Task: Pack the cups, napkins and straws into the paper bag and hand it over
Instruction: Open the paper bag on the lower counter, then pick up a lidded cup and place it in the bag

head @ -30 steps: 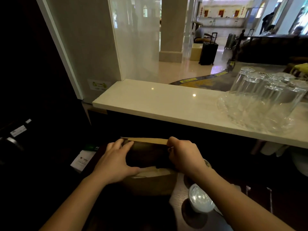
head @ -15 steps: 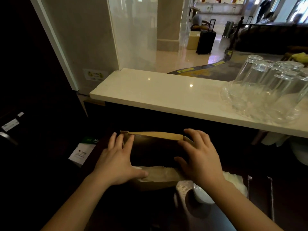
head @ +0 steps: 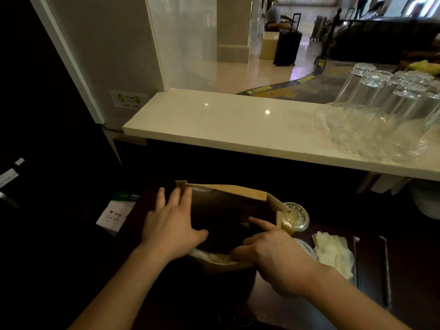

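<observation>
A brown paper bag point(head: 226, 193) stands open on the dark lower counter in front of me. My left hand point(head: 171, 229) holds its left wall, fingers spread outside and thumb at the near rim. My right hand point(head: 273, 256) pinches the near rim on the right, its index finger pointing into the opening. A lidded clear cup point(head: 295, 217) with a yellow drink stands just right of the bag. A second lidded cup point(head: 308, 250) is mostly hidden behind my right hand. White napkins point(head: 333, 257) lie to the right, then two wrapped straws point(head: 356, 260) point(head: 386, 270).
A pale stone counter point(head: 238, 129) runs across above the work surface. Several upturned glasses point(head: 381, 110) stand on it at the right. A white and green leaflet point(head: 116, 214) lies left of the bag. Beyond the counter is a lobby with suitcases.
My right hand left the bag's right wall and came back to the near rim, uncovering the yellow-drink cup. The bag's mouth stands wider. My left hand stayed on the left wall.
</observation>
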A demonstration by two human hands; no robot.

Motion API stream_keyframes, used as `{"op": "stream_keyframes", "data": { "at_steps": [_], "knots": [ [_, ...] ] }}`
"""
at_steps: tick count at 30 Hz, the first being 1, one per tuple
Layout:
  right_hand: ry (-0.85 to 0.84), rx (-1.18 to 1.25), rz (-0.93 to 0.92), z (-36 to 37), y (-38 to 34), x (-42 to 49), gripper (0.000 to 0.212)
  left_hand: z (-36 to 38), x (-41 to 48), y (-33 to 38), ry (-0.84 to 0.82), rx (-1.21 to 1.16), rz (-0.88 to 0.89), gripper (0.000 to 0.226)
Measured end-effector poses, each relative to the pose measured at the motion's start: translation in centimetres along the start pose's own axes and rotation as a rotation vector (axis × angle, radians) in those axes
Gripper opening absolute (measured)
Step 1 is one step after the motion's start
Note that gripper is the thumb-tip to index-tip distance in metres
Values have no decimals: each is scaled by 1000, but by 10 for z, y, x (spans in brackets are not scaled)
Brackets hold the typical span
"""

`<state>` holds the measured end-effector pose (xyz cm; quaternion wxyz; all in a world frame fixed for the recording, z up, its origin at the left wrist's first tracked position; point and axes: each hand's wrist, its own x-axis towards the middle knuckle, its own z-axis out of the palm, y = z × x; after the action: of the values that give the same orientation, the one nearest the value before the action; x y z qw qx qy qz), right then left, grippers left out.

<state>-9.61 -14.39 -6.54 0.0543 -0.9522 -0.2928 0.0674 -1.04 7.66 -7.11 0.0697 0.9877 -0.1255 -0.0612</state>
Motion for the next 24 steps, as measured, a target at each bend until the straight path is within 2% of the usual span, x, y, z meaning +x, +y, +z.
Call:
{"op": "stream_keyframes", "data": {
  "at_steps": [4, 7, 11, 14, 16, 17, 19, 21, 24],
  "knots": [
    [-10, 44, 23, -1, 0, -4, 35, -1, -4, -4, -36, 16, 10, 120],
    [111, 9, 33, 1, 4, -9, 26, -1, -7, -9, -71, 14, 24, 126],
    [389, 71, 17, 4, 6, -20, 41, -3, -8, -15, -106, -38, 36, 132],
    [778, 210, 46, 0, 8, -32, 25, -5, -9, -18, -152, -90, 58, 134],
    [944, 294, 236, 0, 13, -45, 18, -5, -10, -19, -175, -113, 65, 135],
    [973, 329, 371, 3, 17, -51, 17, -5, -10, -19, -177, -123, 67, 135],
    [911, 382, 643, 19, 29, -62, 21, -4, -11, -18, -162, -131, 71, 134],
    [662, 392, 838, 43, 43, -70, 48, -3, -12, -15, -140, -133, 78, 133],
    [214, 356, 875, 71, 50, -71, 96, -2, -15, -10, -130, -151, 90, 131]
  ]
}}
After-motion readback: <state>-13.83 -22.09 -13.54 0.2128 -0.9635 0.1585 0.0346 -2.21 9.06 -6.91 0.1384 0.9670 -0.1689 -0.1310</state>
